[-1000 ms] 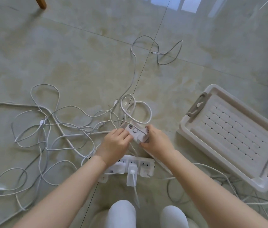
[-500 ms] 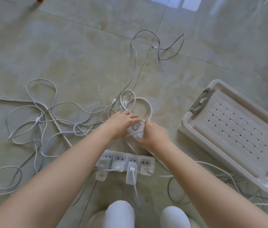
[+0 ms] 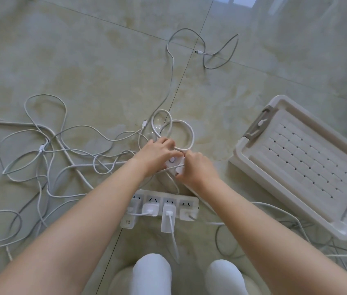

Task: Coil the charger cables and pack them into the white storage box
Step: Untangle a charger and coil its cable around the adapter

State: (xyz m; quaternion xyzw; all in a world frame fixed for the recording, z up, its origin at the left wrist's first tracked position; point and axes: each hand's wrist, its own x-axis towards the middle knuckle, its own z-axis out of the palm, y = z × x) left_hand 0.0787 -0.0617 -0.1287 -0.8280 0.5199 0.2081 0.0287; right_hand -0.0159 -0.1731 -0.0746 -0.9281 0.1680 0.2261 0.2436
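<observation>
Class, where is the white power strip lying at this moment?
In the head view, the white power strip lies on the floor at lower centre, between the forearms, just below both hands, chargers plugged into it.

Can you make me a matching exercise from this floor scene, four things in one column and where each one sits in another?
Things:
1. power strip
2. white storage box
3. tangled cables
4. small white device

Places:
A. held between both hands
B. on the floor at the right, slotted surface facing up
C. spread over the floor at the left
D. near the knees, with chargers plugged in

Pairs: 1-D, 2-B, 3-C, 4-A. The left hand and right hand both grip the device.
</observation>
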